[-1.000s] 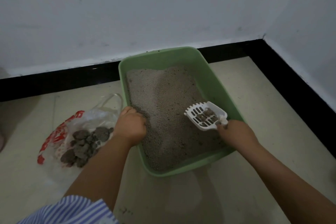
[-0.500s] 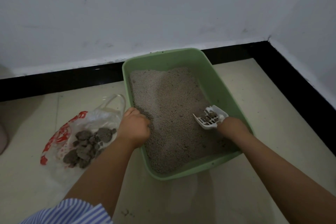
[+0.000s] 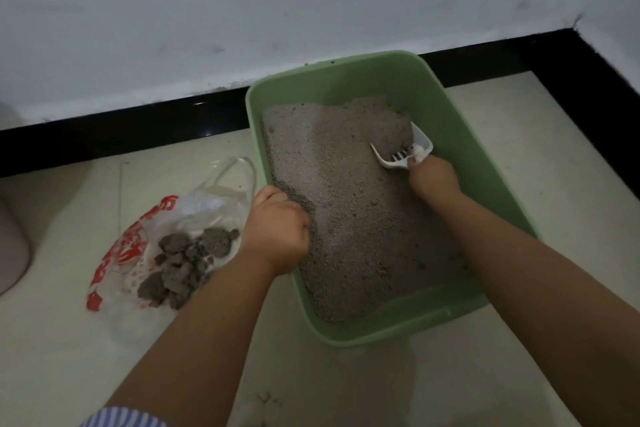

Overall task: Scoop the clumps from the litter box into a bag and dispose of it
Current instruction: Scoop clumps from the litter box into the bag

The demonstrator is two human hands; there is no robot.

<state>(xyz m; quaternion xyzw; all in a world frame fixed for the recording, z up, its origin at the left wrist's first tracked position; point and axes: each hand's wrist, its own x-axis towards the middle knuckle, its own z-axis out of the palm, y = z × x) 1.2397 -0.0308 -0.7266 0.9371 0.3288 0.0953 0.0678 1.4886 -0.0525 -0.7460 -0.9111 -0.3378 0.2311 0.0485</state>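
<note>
Meanwhile the right hand clasps the light, stiff white scoop by its handle in the litter box, left hand curled on the rim, crumbly clumps bagged nearby.

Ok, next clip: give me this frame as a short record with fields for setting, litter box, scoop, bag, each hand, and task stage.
setting: tiled floor by a white wall
litter box: green, holds grey litter
scoop: white, slotted, front end dug into the litter near the far right side
bag: clear with red print, on the floor left of the box, open, dark clumps inside
left hand: grips the box's left rim
right hand: holds the scoop's handle
task stage: scooping under way, bag not yet tied
</note>
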